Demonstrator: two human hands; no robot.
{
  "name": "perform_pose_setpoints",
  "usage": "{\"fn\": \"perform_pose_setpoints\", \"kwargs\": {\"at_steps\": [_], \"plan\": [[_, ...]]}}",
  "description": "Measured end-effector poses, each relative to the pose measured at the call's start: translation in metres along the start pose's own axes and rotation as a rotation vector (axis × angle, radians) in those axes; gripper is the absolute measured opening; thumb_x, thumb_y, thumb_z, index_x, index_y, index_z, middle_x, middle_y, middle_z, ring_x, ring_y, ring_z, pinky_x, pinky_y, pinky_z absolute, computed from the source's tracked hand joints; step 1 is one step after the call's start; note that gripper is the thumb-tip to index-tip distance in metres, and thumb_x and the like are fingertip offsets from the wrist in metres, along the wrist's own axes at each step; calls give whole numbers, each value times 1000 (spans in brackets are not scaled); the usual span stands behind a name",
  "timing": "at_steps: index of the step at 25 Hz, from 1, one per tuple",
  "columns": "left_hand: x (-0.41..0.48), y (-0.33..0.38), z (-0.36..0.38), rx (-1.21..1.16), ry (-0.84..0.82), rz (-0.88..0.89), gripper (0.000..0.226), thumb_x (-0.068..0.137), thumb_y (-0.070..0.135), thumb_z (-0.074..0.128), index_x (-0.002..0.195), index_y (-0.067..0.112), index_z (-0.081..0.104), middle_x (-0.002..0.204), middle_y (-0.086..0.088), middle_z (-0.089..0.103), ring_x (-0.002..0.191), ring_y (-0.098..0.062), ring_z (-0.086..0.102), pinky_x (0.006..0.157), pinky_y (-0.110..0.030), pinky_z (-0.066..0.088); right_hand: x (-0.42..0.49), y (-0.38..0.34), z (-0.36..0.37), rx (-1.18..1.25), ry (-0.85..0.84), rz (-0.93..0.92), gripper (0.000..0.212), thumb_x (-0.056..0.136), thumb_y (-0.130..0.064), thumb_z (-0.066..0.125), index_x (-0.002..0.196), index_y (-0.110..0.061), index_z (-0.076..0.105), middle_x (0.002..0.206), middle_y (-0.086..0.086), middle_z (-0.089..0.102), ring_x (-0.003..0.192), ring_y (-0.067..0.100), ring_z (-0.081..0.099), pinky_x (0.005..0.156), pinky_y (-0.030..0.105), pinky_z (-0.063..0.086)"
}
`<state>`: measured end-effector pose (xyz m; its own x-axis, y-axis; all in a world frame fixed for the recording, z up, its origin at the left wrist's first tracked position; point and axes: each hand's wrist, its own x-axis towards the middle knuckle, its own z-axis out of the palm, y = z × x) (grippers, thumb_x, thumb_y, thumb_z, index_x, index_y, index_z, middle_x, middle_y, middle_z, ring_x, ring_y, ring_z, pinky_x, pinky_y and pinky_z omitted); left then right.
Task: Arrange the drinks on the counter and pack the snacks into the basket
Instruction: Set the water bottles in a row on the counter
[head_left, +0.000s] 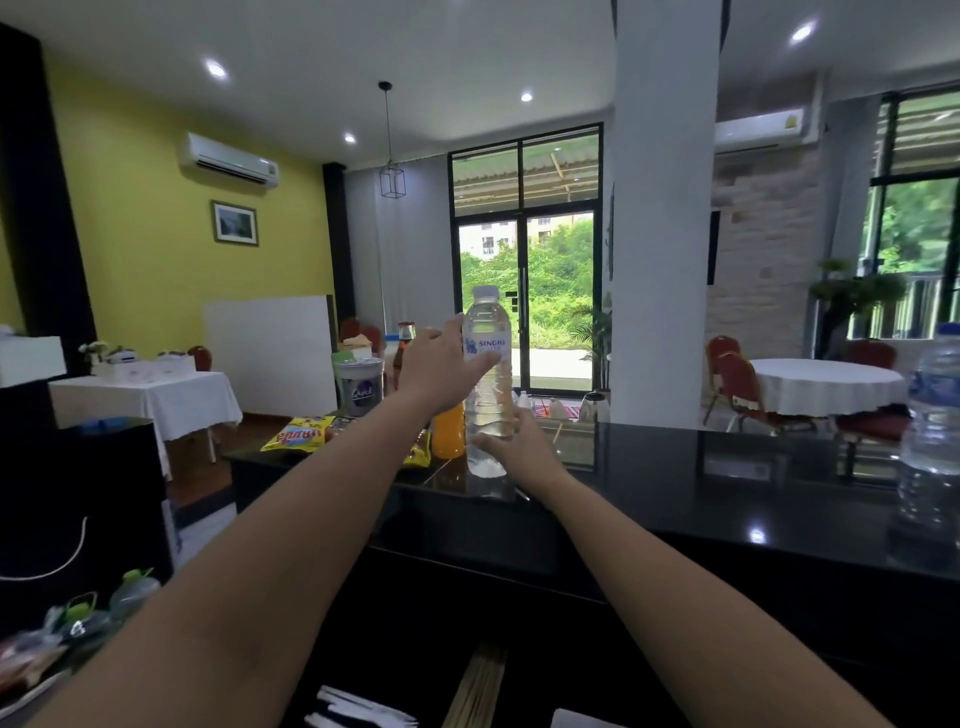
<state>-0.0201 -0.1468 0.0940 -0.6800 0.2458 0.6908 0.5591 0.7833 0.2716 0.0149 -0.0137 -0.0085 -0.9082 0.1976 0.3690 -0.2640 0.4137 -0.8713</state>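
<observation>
Both bare forearms stretched forward, converging mid-frame. Left hand (441, 364) the higher: thumb up, fingers curled across the label band of the water bottle (491, 410), fingertips a bit blurred. Right hand (514, 447) lower: thumb laid across the bottle's front near its base, fingers hidden behind it.

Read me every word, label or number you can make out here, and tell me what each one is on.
"SINGHA": label of the water bottle; the line under it is partly covered by the left hand.
Yellow snack bag: red lettering, too blurred to read.
Grey cup: pale script on a dark label, too blurred to read.
Large bottle at the right edge: blue label, blurred.
</observation>
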Motion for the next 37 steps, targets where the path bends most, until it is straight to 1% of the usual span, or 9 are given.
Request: {"fn": "perform_pose_setpoints", "kwargs": {"at_steps": [3, 11, 14, 16, 18, 22, 26, 30, 37], "plan": [[2, 3, 2, -56, 34, 43, 82, 81, 68, 49, 144, 18, 33, 131, -12, 55, 124, -30, 45, 93, -42, 41, 0, 1, 1, -2, 62, -19, 63, 75, -45, 77, 125, -20, 47, 115, -4, 63, 101, 17, 61, 86, 41, 52], [6, 76, 5, -348, -9, 170, 74, 81, 56, 61, 141, 22, 35, 122, -6, 61, 119, -24, 49, 94, -39, 43, -32, -13, -63, -18, 232, -36, 63, 79, -40, 76, 130, -16, 48, 121, 1, 63, 107, 20, 60, 92, 43, 50], [6, 129, 20, -449, -19, 209, 72, 82, 49, 63, 141, 19, 36, 121, -8, 62, 116, -25, 51, 88, -34, 42, -48, -8, -115, -49, 311, -17, 57, 79, -36, 75, 127, -18, 49, 116, 1, 63, 104, 20, 61, 89, 40, 50], [3, 163, 33, -560, -54, 237, 67, 84, 42, 65, 139, 17, 37, 117, -7, 64, 104, -23, 59, 76, -29, 47, -59, 1, -148, -93, 353, 9, 53, 80, -33, 74, 124, -18, 51, 112, 1, 66, 102, 20, 62, 90, 39, 50], [-2, 202, 52, -642, -114, 260, 62, 86, 39, 64, 138, 19, 37, 115, -3, 65, 92, -16, 60, 64, -18, 41, -72, 13, -188, -145, 390, 38, 48, 81, -30, 73, 123, -17, 54, 108, 0, 68, 99, 19, 64, 87, 38, 51], [-11, 280, 98, -759, -228, 251, 60, 87, 35, 64, 137, 21, 36, 122, -5, 63, 102, -21, 62, 82, -29, 44, -100, 41, -259, -216, 501, 82, 49, 83, -22, 73, 126, -21, 48, 96, -7, 65, 89, 16, 63, 68, 24, 45], [-9, 330, 128, -803, -233, 279, 60, 88, 33, 63, 139, 20, 34, 120, -10, 63, 104, -27, 62, 88, -36, 47, -102, 57, -301, -259, 552, 131, 64, 86, -20, 71, 141, -23, 39, 114, 1, 65, 102, 22, 61, 87, 32, 46], [4, 357, 162, -828, -246, 222, 61, 88, 34, 63, 140, 20, 33, 126, -8, 60, 109, -27, 60, 94, -43, 47, -90, 74, -332, -359, 601, 134, 63, 83, -21, 73, 138, -21, 43, 121, 1, 62, 108, 22, 60, 94, 41, 49], [23, 384, 199, -901, -212, 189, 59, 90, 29, 62, 141, 21, 34, 120, -7, 63, 104, -25, 62, 90, -43, 50, -63, 94, -351, -462, 760, 194, 54, 85, -24, 70, 134, -25, 47, 109, -2, 68, 93, 19, 63, 72, 30, 44]]}}
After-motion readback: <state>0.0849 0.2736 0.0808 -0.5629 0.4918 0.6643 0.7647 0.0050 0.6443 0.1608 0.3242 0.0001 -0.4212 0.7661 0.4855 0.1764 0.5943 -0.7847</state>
